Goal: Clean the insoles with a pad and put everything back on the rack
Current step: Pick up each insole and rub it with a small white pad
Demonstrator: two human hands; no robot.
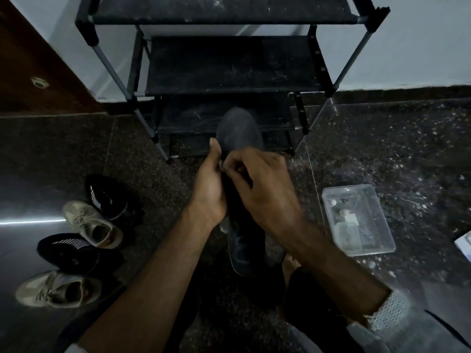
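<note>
A home entryway: a black metal-framed shoe rack [229,64] stands against a pale wall beside a brown wooden door [33,72], with sneakers [91,222] on dark speckled stone floor [382,149].

Two hands, the left hand [207,192] and the right hand [257,189], are working together over one dark insole [238,131] above one dark shoe [244,250]. Four more shoes are lying on the floor at left: two black knit ones [107,197] [67,252] and two tan lace-up sneakers [93,224] [57,289]. One black rack [224,62] is standing against the wall, showing four shelves. One clear plastic box [358,220] is sitting at right, its small contents too blurred for counting.
</note>
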